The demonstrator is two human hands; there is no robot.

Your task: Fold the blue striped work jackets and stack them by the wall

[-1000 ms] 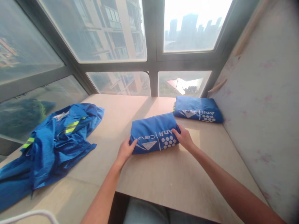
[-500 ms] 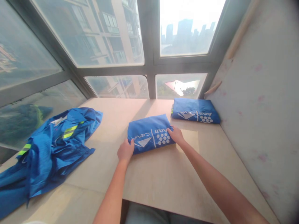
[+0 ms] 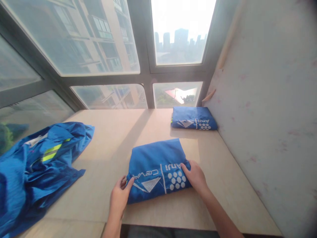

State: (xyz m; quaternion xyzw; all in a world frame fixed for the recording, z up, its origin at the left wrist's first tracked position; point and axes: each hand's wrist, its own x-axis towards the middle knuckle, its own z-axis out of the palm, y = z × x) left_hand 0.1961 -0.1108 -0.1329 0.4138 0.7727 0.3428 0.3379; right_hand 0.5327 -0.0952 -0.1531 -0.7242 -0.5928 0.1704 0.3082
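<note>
A folded blue work jacket [image 3: 155,153] with white printed lettering and a dotted logo is in front of me, just above or on the wooden surface; I cannot tell whether it touches. My left hand [image 3: 120,195] grips its near left edge, thumb on top. On the right edge, my right hand [image 3: 196,175] pinches the cloth, with its thumb above and fingers hidden underneath. Farther back by the wall lies a second folded blue jacket [image 3: 190,115] with the same print. A crumpled blue jacket [image 3: 59,138] with yellow-grey reflective strips is spread out at the left.
The pale wooden surface [image 3: 106,152] runs up to the window frame [image 3: 146,79] at the back. A patterned wall [image 3: 260,109] bounds it on the right. The front edge is close to my body.
Both hands have brought the folded jacket nearer to me, away from the second folded one. The view has swung slightly right. The other jackets stay where they lay.
</note>
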